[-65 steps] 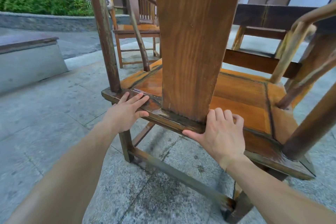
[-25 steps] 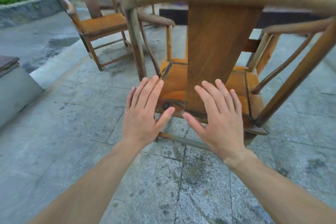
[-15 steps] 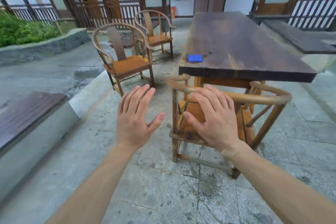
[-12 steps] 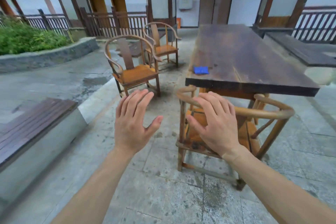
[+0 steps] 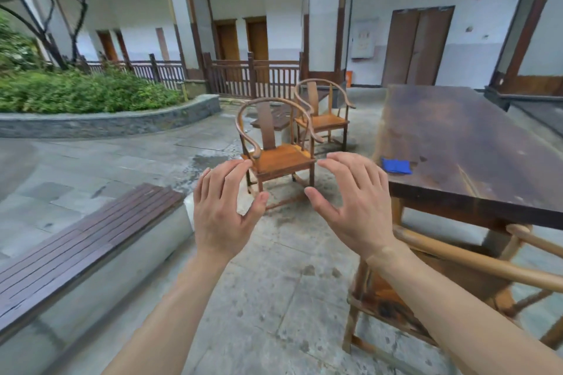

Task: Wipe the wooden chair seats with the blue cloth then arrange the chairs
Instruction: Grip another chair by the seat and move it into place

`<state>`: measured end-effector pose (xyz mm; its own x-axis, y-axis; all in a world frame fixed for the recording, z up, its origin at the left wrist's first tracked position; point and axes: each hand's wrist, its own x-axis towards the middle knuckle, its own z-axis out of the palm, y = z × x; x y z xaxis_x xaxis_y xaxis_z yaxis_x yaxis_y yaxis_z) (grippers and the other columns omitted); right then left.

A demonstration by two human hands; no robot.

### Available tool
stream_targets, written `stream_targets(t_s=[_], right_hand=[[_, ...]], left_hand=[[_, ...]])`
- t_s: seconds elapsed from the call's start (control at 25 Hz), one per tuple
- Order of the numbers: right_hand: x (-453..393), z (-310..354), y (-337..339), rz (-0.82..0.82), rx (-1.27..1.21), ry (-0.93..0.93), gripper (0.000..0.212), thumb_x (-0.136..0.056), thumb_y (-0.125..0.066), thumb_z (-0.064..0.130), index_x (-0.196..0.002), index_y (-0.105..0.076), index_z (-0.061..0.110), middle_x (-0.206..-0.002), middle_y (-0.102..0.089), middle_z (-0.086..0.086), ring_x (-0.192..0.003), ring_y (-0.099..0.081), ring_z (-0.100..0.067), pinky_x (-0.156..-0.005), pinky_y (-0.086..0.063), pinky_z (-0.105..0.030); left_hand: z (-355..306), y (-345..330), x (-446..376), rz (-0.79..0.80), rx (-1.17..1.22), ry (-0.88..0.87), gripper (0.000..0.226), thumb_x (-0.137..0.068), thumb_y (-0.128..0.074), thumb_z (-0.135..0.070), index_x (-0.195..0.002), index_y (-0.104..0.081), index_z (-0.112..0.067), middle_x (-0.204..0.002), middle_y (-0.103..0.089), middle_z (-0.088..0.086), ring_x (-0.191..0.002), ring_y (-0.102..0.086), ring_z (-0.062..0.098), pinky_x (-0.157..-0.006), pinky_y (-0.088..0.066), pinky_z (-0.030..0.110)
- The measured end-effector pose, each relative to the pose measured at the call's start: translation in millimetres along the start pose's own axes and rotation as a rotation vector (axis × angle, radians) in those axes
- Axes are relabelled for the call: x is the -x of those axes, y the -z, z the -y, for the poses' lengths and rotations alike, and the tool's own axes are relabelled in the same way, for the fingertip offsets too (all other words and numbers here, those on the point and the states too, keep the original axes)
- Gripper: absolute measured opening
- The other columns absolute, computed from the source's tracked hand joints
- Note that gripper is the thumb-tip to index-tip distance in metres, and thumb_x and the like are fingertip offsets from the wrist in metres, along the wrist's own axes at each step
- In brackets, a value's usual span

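Note:
My left hand and my right hand hover in mid-air, fingers spread, holding nothing. A round-backed wooden chair stands at the lower right, pushed under the end of the long dark wooden table. The folded blue cloth lies on the table near its left edge. Two more round-backed chairs stand apart from the table: the nearer chair shows between my hands, and the farther chair sits behind it.
A low concrete bench with a dark slatted top runs along the left. A curved stone planter wall with shrubs lies beyond it. Wooden railings and pillars close the back. Stone paving lies underfoot.
Both hands came off the near chair's seat edge and lifted, fingers spread. My view rose and swung left, so the near chair slid to the lower right.

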<state>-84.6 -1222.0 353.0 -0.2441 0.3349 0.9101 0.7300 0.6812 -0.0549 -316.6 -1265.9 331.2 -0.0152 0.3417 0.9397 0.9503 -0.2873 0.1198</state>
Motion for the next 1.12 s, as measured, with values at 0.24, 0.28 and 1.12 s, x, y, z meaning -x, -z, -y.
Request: stream_targets(t_s=[0.24, 0.28, 1.12], right_hand=[[-69, -14, -122, -0.036, -0.100, 0.001, 0.044, -0.094, -0.056, 0.051, -0.122, -0.062, 0.018, -0.128, -0.061, -0.001, -0.123, -0.053, -0.022, -0.101, -0.040, -0.040], [-82, -17, -140, -0.051, -0.120, -0.001, 0.044, -0.094, -0.055, 0.051, -0.121, -0.063, 0.017, -0.127, -0.062, -0.001, -0.122, -0.053, -0.023, -0.100, -0.041, -0.040], [-285, -18, -584, -0.072, -0.109, -0.029, 0.047, -0.094, -0.051, 0.052, -0.119, -0.064, 0.015, -0.123, -0.064, -0.003, -0.118, -0.052, -0.020, -0.097, -0.039, -0.037]], left_hand=[[104, -48, -50, -0.005, -0.112, -0.013, 0.048, -0.100, -0.047, -0.046, -0.129, -0.058, -0.010, -0.128, -0.061, 0.008, -0.119, -0.055, 0.026, -0.100, -0.044, 0.050], [121, -57, -60, -0.013, -0.127, -0.007, 0.047, -0.100, -0.047, -0.046, -0.130, -0.057, -0.012, -0.128, -0.061, 0.008, -0.118, -0.055, 0.026, -0.100, -0.044, 0.051], [554, -263, -191, -0.031, -0.108, -0.005, 0.046, -0.101, -0.044, -0.048, -0.131, -0.053, -0.013, -0.127, -0.061, 0.009, -0.115, -0.056, 0.027, -0.096, -0.044, 0.048]])
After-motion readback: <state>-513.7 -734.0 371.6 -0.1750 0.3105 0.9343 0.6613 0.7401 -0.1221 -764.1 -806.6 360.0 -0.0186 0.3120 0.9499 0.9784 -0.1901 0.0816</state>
